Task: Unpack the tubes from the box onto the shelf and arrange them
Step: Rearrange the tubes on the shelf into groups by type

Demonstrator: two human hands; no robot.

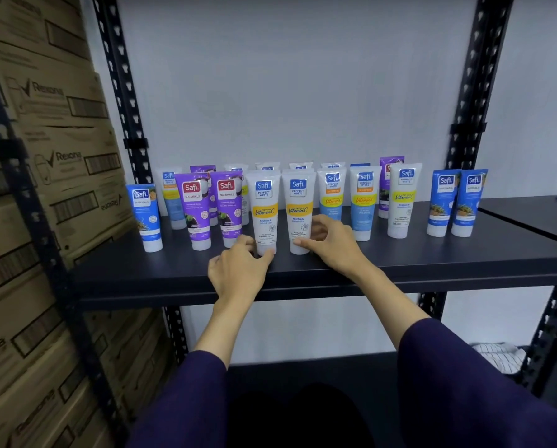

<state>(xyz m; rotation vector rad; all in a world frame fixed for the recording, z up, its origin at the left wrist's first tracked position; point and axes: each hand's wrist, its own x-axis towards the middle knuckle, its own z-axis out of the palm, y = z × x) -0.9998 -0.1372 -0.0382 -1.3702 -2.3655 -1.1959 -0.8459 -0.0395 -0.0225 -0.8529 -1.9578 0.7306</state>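
A person in dark purple sleeves (458,376) reaches with both hands to a dark metal shelf (400,263), where cosmetic tubes stand cap-down in loose rows. The left hand (238,270) curls its fingers and thumb round the cap end of a white tube (264,211) with a yellow band, at the front of the shelf. The right hand (332,244) grips the base of a second white tube (299,210) just beside the first, thumb on its front and fingers behind; the two tubes stand upright and nearly touch. To their left stand two purple tubes (194,208), and farther left a blue tube (146,215) near the upright (125,101) of the rack. To the right stand pale blue tubes (362,202), another white tube (401,198) and, well apart at the far right, a pair of blue tubes (456,202). More tubes line the back row, partly hidden. Stacked cardboard cartons (54,156) fill the left edge of the view, and a striped cloth (497,357) lies on a lower level at right. The box the tubes came from is not in view.
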